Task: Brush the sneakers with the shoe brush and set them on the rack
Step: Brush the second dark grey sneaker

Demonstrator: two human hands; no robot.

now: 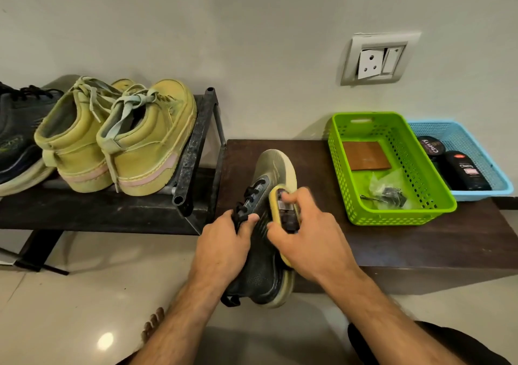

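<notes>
Centre of the frame: the left hand [224,241] grips the dark sneaker [262,264] at the laces, thumb curled over the tongue, holding it tilted with its pale sole turned to the right and its toe pointing up toward the wall. The toe end lies over the dark bench [420,230], the heel hangs out over the tiled floor [84,294]. The right hand [305,235] is wrapped round the yellow shoe brush [283,210], fingers curled over its back, and the brush sits pressed against the sneaker's side, just right of the laces.

Over at the left of the frame, the rack [196,151] carries a pair of yellow-green high-tops [117,140], heels toward the camera, and a dark running shoe [16,140] at the far left edge. To the right on the bench, a green basket [437,185] holds a brown slab and a small clear bag; touching it behind, a blue basket [493,168] holds black polish containers. A wall socket [378,59] sits upper right
</notes>
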